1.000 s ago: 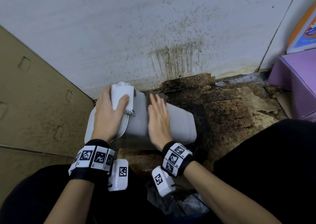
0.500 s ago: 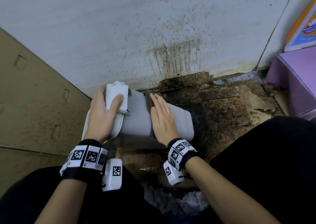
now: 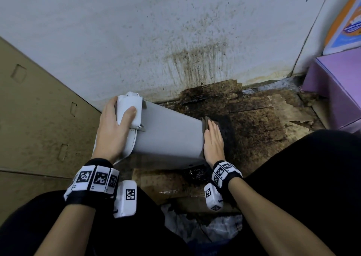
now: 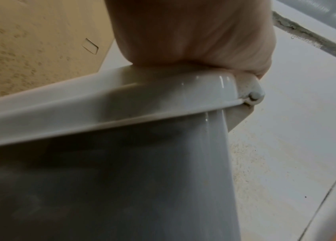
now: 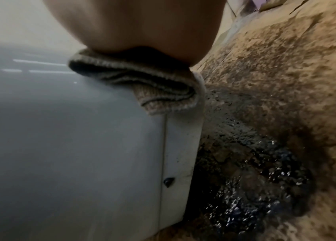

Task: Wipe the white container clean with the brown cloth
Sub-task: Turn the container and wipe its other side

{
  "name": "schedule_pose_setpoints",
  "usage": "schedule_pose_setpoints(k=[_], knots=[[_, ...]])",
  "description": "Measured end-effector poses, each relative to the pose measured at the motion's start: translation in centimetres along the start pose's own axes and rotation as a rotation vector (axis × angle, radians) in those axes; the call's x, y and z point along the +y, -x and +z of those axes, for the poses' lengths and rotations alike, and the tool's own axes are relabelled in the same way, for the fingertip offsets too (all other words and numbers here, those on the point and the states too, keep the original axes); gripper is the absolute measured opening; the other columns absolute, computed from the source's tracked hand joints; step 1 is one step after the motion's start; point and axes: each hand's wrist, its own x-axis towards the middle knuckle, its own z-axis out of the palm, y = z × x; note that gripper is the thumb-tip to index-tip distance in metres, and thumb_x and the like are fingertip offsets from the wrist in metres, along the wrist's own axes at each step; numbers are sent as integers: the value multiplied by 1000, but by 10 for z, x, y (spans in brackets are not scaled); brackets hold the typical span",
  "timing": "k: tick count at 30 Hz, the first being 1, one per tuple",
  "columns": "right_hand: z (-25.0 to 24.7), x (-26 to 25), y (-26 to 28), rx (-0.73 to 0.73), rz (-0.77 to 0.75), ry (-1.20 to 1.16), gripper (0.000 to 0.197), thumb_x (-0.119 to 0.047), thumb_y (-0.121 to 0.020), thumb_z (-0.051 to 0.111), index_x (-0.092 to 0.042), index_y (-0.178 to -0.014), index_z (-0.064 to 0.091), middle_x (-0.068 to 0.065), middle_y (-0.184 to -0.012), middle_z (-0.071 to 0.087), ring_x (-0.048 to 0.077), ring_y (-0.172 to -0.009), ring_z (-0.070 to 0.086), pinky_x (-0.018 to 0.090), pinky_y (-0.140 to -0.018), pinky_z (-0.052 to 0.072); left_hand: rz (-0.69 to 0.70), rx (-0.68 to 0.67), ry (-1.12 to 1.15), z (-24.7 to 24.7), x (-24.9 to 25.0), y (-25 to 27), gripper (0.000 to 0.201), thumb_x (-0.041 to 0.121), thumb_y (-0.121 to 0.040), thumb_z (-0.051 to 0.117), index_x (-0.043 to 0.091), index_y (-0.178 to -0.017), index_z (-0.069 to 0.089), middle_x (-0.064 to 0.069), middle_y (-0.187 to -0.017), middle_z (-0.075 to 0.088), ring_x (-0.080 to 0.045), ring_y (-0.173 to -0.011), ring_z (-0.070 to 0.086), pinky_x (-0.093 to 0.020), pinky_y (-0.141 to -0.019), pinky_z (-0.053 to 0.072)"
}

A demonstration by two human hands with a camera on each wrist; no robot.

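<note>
Two hands are working on the container [image 3: 168,136], which is lying tipped on its side on the floor, its lidded top pointing left and its base pointing right. At far left, cardboard [image 3: 39,118] is leaning along the wall [image 3: 136,40]. Next to it, the left hand [image 3: 112,132] is gripping the container's top end: the thumb is pressing on the white lid block [image 3: 130,109] while the fingers are curling round the far side of it, out of sight. In the left wrist view the hand [image 4: 194,32] is sitting on the rim [image 4: 101,101], beside the hinge pin.

Along the middle, the grey-white side of the container is facing up, sloping down toward the right.

At the base end, the right hand [image 3: 214,140] is lying flat with fingers straight and together, pressing the cloth [image 3: 205,122] against the edge of the base. In the right wrist view the cloth [image 5: 142,81] is bunching in folds under the palm [image 5: 138,24] and draping over the base corner.

Right of the base, stained board [image 3: 254,122] is covering the floor, with a dark wet patch [image 5: 255,171] glistening just beside the container. At far right, a purple box [image 3: 336,87] is standing against the wall.
</note>
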Motion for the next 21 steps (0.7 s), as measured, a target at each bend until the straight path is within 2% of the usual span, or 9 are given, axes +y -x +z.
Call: schedule_pose_setpoints(k=[2, 4, 7, 10, 13, 16, 19, 21], knots=[[2, -7, 2, 15, 9, 4, 51, -27, -110, 22, -22, -160, 21, -2, -169, 14, 12, -156, 7, 29, -125, 2, 10, -3, -4, 0, 0, 0, 85, 68, -83, 42, 23, -155, 36, 6, -154, 42, -14, -141, 39, -30, -106, 29], [6, -21, 8, -2, -2, 62, 55, -32, -107, 14, -20, -160, 19, -1, -169, 13, 12, -156, 6, 30, -126, 0, 7, -2, -9, 0, -1, 0, 83, 67, -84, 43, 24, -155, 36, 5, -155, 42, -16, -142, 38, -32, -108, 30], [17, -60, 20, -23, -104, 25, 65, -40, -98, 11, -24, -161, 18, -3, -170, 12, 10, -156, 3, 31, -126, -1, 2, -10, -13, 1, -1, -2, 87, 71, -81, 41, 25, -155, 35, 3, -156, 42, -19, -143, 39, -42, -115, 32], [30, -106, 35, -93, -256, -80, 61, -39, -102, 16, -25, -161, 19, -5, -170, 12, 8, -155, 1, 30, -126, -1, 18, -14, -23, 3, 2, -1, 87, 71, -81, 41, 24, -154, 36, -1, -154, 45, -22, -141, 41, -50, -116, 34], [41, -138, 47, -122, -408, -65, 59, -40, -105, 17, -20, -160, 19, -1, -169, 13, 12, -156, 1, 28, -125, -2, 32, -2, -29, 3, 2, 0, 91, 72, -80, 40, 20, -154, 36, -3, -154, 44, -22, -141, 41, -40, -115, 32], [43, -139, 49, -88, -475, 17, 62, -44, -105, 14, -17, -160, 20, 2, -169, 15, 15, -156, 4, 29, -126, 1, 27, 0, -20, 2, 2, 0, 91, 72, -80, 41, 20, -155, 36, -1, -156, 43, -19, -142, 40, -33, -110, 31], [36, -128, 47, -61, -521, 81, 55, -38, -109, 19, -21, -162, 17, -2, -169, 13, 12, -156, 5, 27, -125, 6, 19, 3, -7, 3, 2, 0, 91, 71, -79, 42, 21, -155, 36, 0, -156, 43, -18, -142, 40, -33, -110, 32], [34, -119, 44, -79, -510, 73, 52, -34, -111, 23, -25, -162, 15, -6, -169, 12, 8, -156, 4, 27, -125, 7, 4, 4, 6, 2, 1, 0, 91, 71, -80, 44, 22, -156, 35, 1, -157, 42, -17, -143, 40, -37, -114, 33]])
